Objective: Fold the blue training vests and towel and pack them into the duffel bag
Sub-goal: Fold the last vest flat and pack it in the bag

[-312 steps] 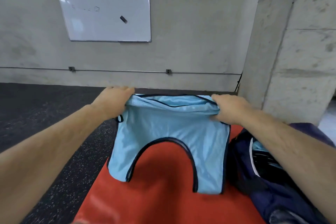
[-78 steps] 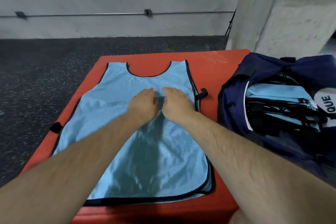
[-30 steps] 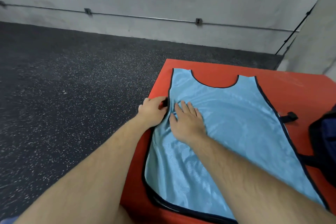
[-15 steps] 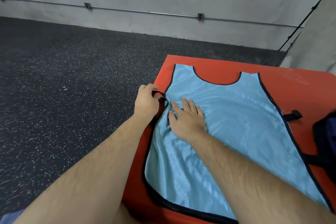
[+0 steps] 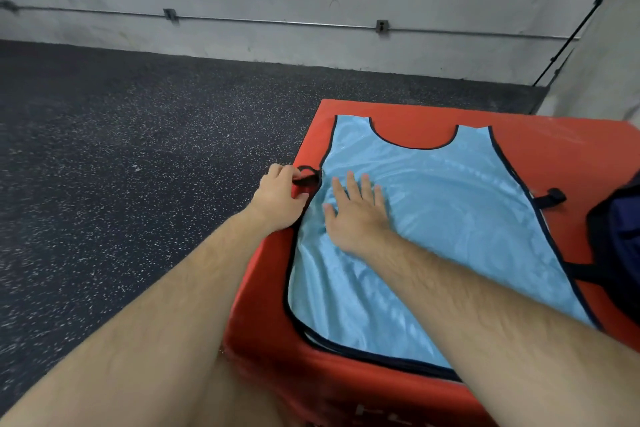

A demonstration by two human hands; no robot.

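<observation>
Head view: left hand (image 5: 278, 199) now pinching side strap (image 5: 306, 180), pulled outward; right hand (image 5: 356, 215) flat (palm down) pinning vest (image 5: 450, 218); fold pending.

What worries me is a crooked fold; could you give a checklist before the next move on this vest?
1. Vest lies flat on the red box: ok, slight wrinkles.
2. Right hand presses the vest down: ok.
3. Left hand pinches the left strap: ok.
4. Right strap tucked in: not ok, it sticks out.
5. Bag open and ready: cannot tell, mostly out of frame.
</observation>
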